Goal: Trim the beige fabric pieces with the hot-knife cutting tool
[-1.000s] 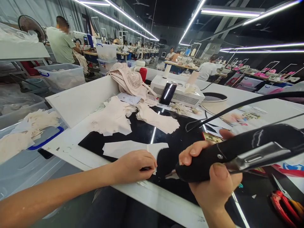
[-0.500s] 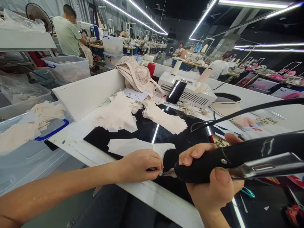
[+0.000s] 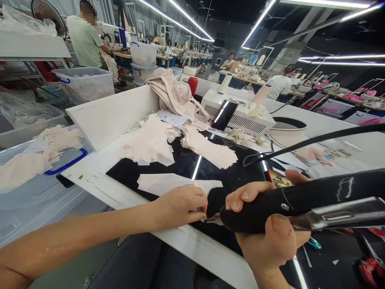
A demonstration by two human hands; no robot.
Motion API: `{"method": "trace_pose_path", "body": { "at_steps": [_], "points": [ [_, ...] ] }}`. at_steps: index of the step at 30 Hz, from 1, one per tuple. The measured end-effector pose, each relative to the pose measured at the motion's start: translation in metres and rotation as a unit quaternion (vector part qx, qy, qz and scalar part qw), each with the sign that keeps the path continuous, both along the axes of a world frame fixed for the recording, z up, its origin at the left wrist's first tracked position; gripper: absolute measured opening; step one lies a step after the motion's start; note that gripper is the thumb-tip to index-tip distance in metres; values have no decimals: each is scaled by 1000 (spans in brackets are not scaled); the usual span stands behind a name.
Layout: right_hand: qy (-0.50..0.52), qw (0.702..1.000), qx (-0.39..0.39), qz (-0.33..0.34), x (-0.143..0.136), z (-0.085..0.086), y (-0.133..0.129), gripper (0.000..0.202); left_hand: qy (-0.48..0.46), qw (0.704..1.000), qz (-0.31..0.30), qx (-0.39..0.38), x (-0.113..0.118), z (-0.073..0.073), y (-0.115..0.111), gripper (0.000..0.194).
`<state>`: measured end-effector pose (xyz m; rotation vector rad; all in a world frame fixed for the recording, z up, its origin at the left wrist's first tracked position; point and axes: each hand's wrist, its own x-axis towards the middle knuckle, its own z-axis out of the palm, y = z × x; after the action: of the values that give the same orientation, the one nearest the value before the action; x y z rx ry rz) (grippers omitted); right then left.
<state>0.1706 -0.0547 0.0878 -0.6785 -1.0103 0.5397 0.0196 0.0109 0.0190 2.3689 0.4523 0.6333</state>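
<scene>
My left hand (image 3: 183, 204) is closed at the right end of a pale fabric piece (image 3: 162, 184), its fingertips pinching the edge. The piece lies flat on the black glossy tabletop panel (image 3: 228, 176) and has a curved cutout on its right side. Gripped in my right hand (image 3: 267, 237) is a black corded handheld tool (image 3: 255, 210) with a metal lever (image 3: 339, 214) along its near side, where my thumb rests close by. The tool's narrow metal tip (image 3: 215, 220) points left, right beside my left fingertips. Whether tip and fabric touch is hidden.
Loose stacks of beige cut fabric (image 3: 150, 138) lie behind my hands, near a bra heap (image 3: 174, 88). A vented white box (image 3: 237, 110) stands at the back. Red-handled scissors (image 3: 368, 269) lie at right. A black cable (image 3: 319, 138) arches above the table; clear bins (image 3: 87, 86) stand left.
My left thumb and fingers have shifted slightly against the fabric edge, closing the gap that showed between them. My right hand and the tool stay almost in place.
</scene>
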Motion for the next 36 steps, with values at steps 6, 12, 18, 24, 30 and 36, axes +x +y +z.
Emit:
{"method": "trace_pose_path", "body": {
  "at_steps": [6,12,18,24,30,36],
  "points": [
    [12,1000,-6,-5,-2,1,-1,50,-18,998,23,48,2,-5,-1,10],
    [5,1000,-8,-12,-2,1,-1,50,-16,980,0,197,3,-5,-2,11],
    [13,1000,-8,-14,0,-1,0,55,29,974,-26,225,-1,-5,1,13],
    [10,1000,-11,-11,0,0,-1,52,-2,964,-45,263,-15,0,3,15],
    [5,1000,-5,-9,0,1,-1,44,-1,953,-62,298,-23,-4,4,14],
    [3,1000,-10,-14,0,1,-2,46,-6,950,-53,309,-23,-5,3,12]
  ]
}}
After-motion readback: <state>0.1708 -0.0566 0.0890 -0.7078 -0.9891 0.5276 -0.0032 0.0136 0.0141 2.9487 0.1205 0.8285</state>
